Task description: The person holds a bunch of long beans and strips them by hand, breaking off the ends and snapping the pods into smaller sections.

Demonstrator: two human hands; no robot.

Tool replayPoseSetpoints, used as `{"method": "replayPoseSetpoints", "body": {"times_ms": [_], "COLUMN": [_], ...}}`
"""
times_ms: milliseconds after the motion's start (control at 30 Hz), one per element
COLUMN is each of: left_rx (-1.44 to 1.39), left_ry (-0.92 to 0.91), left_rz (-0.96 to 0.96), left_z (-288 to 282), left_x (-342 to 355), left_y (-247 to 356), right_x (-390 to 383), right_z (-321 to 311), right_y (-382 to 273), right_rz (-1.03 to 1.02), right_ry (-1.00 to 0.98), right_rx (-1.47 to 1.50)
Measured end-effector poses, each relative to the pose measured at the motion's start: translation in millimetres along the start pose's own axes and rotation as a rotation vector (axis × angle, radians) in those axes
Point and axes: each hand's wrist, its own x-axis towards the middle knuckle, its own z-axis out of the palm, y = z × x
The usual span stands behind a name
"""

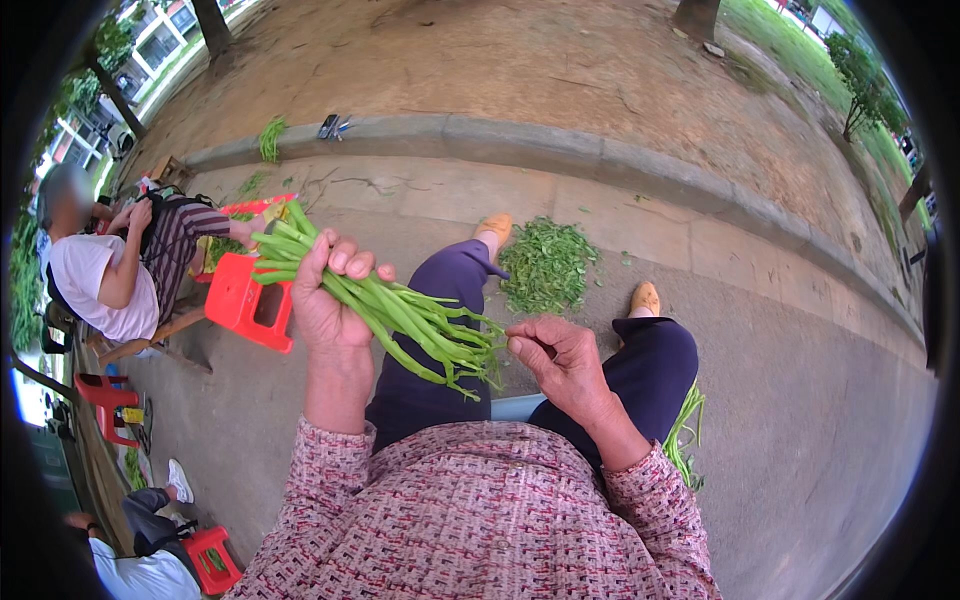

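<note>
My left hand [338,290] is wrapped round a thick bunch of long green stalks [420,325], held slantwise above my lap. The thick pale ends stick out past the thumb at upper left, and the thin curling tips point right. At those tips my right hand [563,368] has thumb and forefinger pinched together on a thin stalk end. Its other fingers are curled in. On the pavement between my feet lies a heap of loose green leaves [547,265]. More long green stalks [686,432] lie on the ground beside my right thigh.
A red plastic stool [250,302] stands just left of my left hand. Beyond it sits a person [110,262] in a white shirt. Another person [150,560] is at lower left by a red stool [211,560]. A low stone kerb [520,140] crosses ahead, with greens [271,139] near it.
</note>
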Motion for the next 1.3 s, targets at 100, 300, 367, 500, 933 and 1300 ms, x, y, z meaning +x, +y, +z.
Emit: {"method": "replayPoseSetpoints", "body": {"times_ms": [100,300,367,500,933,1300], "left_rx": [0.035,0.122,0.129,0.075,-0.179,-0.018], "left_ry": [0.019,0.044,0.046,0.033,0.522,0.490], "left_rz": [0.009,0.029,0.034,0.080,0.298,0.283], "left_z": [4,12,14,11,-79,-56], "left_x": [-3,-7,-8,-6,-2,-3], "left_y": [-5,-15,-15,-9,96,86], "right_x": [14,28,27,26,8,-9], "right_z": [13,41,42,31,-67,-41], "right_y": [-20,-26,-26,-13,114,95], "right_rz": [0.001,-0.062,0.003,-0.073,0.550,0.372], "right_ry": [0.031,0.064,0.066,0.107,-0.068,0.018], "right_rx": [0.116,0.123,0.041,-0.452,-0.947,-0.575]}}
